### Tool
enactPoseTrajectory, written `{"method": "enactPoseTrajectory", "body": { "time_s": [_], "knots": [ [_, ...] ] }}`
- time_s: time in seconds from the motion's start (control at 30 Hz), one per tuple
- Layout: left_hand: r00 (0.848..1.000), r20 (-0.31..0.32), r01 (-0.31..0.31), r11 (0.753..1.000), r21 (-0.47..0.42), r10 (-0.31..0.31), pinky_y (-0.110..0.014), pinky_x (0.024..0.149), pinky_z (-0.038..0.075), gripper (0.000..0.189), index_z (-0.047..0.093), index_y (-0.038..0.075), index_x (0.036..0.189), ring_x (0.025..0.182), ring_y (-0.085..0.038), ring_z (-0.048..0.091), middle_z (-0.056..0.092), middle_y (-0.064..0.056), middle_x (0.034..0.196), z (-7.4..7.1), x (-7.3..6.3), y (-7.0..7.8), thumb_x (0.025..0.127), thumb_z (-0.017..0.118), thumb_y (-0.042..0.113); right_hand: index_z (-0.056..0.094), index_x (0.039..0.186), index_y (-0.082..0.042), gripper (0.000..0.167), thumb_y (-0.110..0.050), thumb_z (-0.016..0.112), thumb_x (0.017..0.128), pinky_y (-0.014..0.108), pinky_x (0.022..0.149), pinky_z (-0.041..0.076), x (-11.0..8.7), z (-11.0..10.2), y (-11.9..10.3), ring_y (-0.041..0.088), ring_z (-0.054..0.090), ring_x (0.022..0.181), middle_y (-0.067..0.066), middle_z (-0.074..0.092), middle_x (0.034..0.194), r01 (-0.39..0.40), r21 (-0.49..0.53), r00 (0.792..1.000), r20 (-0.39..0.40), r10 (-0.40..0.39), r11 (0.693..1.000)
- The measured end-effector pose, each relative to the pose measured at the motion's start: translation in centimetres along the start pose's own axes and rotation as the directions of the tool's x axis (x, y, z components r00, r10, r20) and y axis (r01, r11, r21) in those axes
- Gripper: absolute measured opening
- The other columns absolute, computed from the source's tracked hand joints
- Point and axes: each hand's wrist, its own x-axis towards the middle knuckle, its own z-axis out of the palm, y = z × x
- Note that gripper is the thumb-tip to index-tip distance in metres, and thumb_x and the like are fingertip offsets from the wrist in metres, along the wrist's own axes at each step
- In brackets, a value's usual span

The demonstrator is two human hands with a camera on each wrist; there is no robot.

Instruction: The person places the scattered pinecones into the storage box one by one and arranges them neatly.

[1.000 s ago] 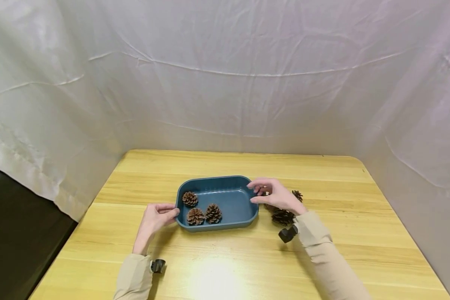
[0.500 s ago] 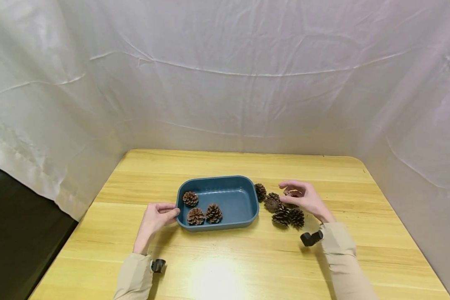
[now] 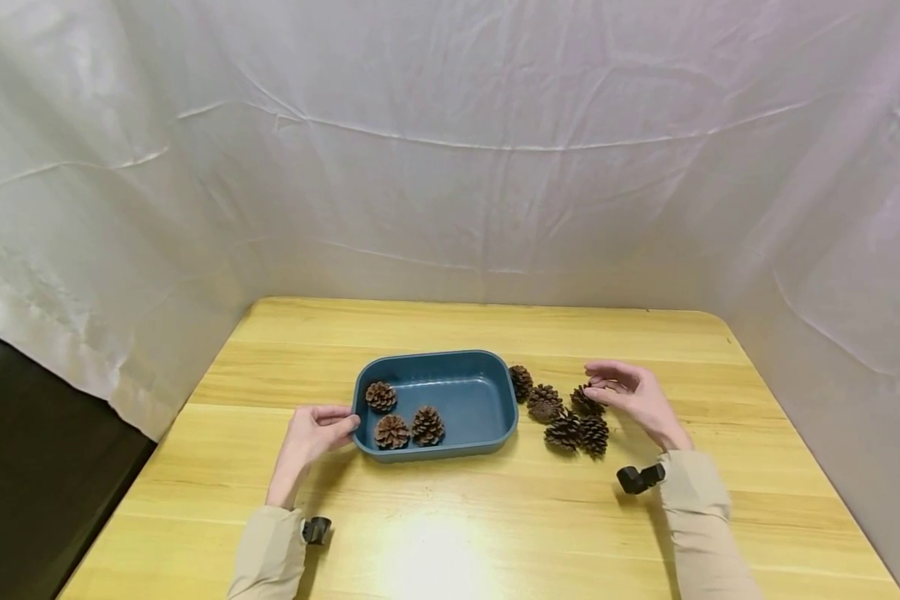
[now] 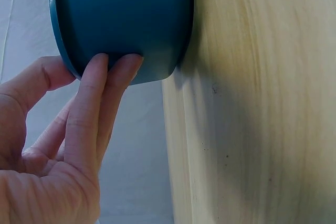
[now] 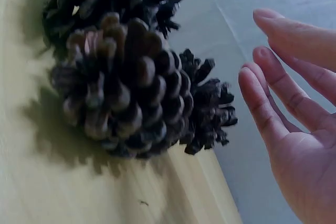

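In the head view my left hand (image 3: 307,442) pinches the left rim of a dark blue tray (image 3: 474,410). The left wrist view shows thumb and fingers on either side of the tray wall (image 4: 123,19). Inside the tray, toward its left end, lie three pine cones (image 3: 427,426). My right hand (image 3: 641,406) hovers over the pine cones to the right of the tray, closest to the far-right pine cone (image 3: 583,404). From the right wrist, its fingers are relaxed and hold nothing, a gap apart from a nearby pine cone (image 5: 131,87).
Several pine cones are clustered on the wooden table (image 3: 450,533): one pine cone (image 3: 521,383) lies against the tray's right side, another pine cone (image 3: 545,404) beside it, and a dark pine cone (image 3: 563,432) nearer the front. A pale curtain (image 3: 450,208) hangs behind the table.
My right hand has moved right, away from the tray's right end, and now hovers over the outer pine cones. The left hand and tray have stayed put.
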Motion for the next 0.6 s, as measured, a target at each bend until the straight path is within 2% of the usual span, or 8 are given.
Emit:
{"method": "enactPoseTrajectory", "body": {
  "time_s": [0.2,0.37,0.6],
  "knots": [
    [1.000,0.005,0.003,1.000,-0.007,-0.003,-0.020,0.069,0.064,0.035,0.064,-0.018,0.118,0.070,-0.005,0.072,0.077,-0.022,0.100,0.0,0.0,0.0,0.088,0.072,-0.001,0.053,0.131,0.016,0.050,0.002,0.073,0.087,0.010,0.089,0.056,-0.4,-0.7,0.4,0.003,0.068,0.098,-0.017,0.071,0.107,0.031,0.027,0.999,-0.039,-0.030,0.999],
    [1.000,0.006,0.002,1.000,-0.008,-0.002,-0.020,0.069,0.064,0.035,0.064,-0.018,0.118,0.070,-0.006,0.072,0.077,-0.022,0.100,0.0,0.0,0.0,0.088,0.072,-0.001,0.054,0.130,0.015,0.047,0.000,0.073,0.089,0.008,0.088,0.055,-0.7,-1.1,0.8,0.001,0.067,0.099,-0.021,0.071,0.107,0.011,0.004,0.997,-0.079,-0.011,1.000],
    [1.000,0.006,-0.003,1.000,-0.008,0.003,-0.020,0.069,0.064,0.035,0.064,-0.018,0.117,0.071,-0.005,0.072,0.077,-0.021,0.099,0.0,0.0,0.0,0.088,0.072,0.000,0.054,0.131,0.014,0.047,-0.006,0.072,0.092,0.007,0.087,0.055,-1.1,-1.4,1.4,-0.003,0.066,0.097,-0.023,0.070,0.105,-0.032,-0.034,0.996,-0.087,0.029,0.999]
  ]
}}
